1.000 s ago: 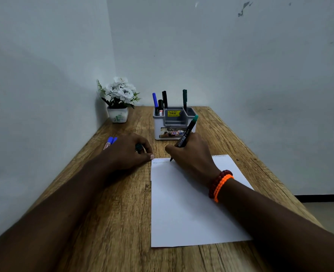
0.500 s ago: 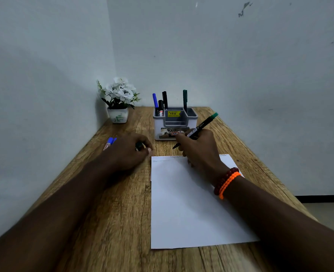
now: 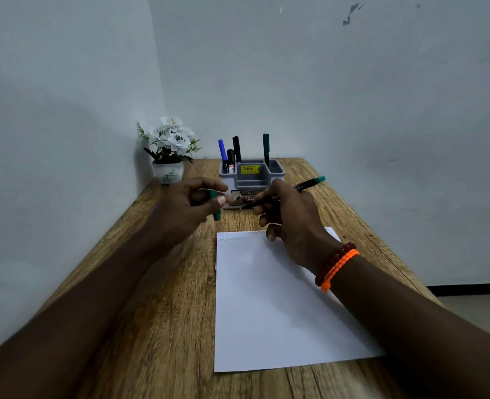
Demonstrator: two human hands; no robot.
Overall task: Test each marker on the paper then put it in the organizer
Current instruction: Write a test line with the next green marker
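Observation:
My right hand (image 3: 288, 214) grips an uncapped green marker (image 3: 310, 184), lifted off the paper with its tip pointing left. My left hand (image 3: 186, 208) is raised beside it and pinches the green cap (image 3: 215, 205). The tip and cap are a short gap apart. The white paper (image 3: 272, 300) lies on the wooden desk (image 3: 163, 312), with faint zigzag test lines along its top edge. Behind my hands stands the grey organizer (image 3: 251, 175), holding a blue marker (image 3: 222, 149), two black ones and a dark green one (image 3: 266, 149).
A small white pot of white flowers (image 3: 169, 152) sits in the back left corner. White walls close off the desk's left side and back. The desk's right edge drops off to the floor. A blue marker on the desk is mostly hidden behind my left hand.
My right hand lifted the green marker off the paper and turned it flat. My left hand rose from the desk with the cap and came toward the marker tip.

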